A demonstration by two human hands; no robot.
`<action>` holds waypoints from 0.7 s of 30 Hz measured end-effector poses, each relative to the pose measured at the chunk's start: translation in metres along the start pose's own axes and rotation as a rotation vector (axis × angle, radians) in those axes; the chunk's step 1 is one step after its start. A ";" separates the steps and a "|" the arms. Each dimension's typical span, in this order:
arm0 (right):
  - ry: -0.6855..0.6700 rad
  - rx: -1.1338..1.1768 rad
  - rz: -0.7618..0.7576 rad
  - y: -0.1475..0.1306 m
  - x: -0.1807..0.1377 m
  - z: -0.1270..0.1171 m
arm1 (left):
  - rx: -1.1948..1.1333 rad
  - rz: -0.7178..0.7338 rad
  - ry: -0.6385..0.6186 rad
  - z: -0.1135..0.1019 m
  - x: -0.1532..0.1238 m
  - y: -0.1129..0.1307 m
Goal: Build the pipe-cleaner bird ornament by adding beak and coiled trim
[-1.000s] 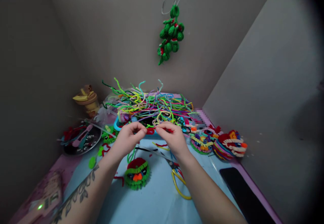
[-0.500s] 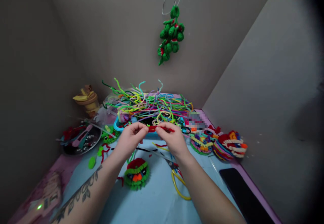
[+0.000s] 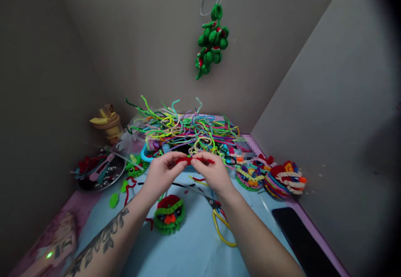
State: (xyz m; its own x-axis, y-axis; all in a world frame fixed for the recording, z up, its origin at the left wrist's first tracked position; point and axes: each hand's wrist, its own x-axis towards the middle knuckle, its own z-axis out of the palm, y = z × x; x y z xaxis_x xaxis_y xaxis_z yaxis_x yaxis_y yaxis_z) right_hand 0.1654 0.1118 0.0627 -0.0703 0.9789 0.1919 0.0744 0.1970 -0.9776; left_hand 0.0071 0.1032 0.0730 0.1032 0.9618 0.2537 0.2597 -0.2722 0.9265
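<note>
A: Largest entry?

B: Blue mat (image 3: 194, 254), spread beneath bird-faced piece (image 3: 171, 210).

A: Then?

B: Heap of fuzzy stems (image 3: 188, 128), beyond bird-faced piece. Next, black slab (image 3: 300, 235), possibly a phone, well right of bird-faced piece. Yellow-handled scissors (image 3: 214, 204) closer on that same side, lying unheld.

A: Hands?

B: Both raised, farther off than bird-faced piece. Left hand (image 3: 163, 170): pinching one stretch of red strip (image 3: 188, 160). Right hand (image 3: 213, 170): pinching the same strip just beside, with red showing past the fingers.

A: Done so far?

B: Judged well advanced on bird-faced piece — red top and orange beak (image 3: 170, 218) in place. Back not visible.

A: Left over?

B: Red strip, smallest entry: held up beyond bird-faced piece, apart from it. Shaping judged unfinished — exact fold too small to tell.
</note>
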 end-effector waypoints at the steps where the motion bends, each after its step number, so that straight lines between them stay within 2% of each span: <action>1: 0.000 0.005 0.005 -0.001 0.000 0.000 | -0.024 -0.026 0.005 0.000 0.000 0.000; 9: 0.002 0.009 -0.006 0.000 -0.001 0.002 | -0.181 -0.161 0.045 0.005 0.000 0.002; 14: -0.045 0.035 0.019 0.002 0.002 0.001 | -0.272 -0.213 0.080 0.006 0.002 0.002; 21: -0.072 0.040 0.021 0.002 0.003 0.000 | -0.337 -0.256 0.060 0.006 0.003 0.000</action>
State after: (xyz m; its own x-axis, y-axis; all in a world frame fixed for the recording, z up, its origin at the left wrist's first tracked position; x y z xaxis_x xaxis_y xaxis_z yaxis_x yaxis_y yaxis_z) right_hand 0.1654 0.1155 0.0616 -0.1408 0.9760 0.1662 0.0369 0.1729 -0.9842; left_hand 0.0128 0.1059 0.0718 0.0179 0.9998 0.0099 -0.0596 -0.0088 0.9982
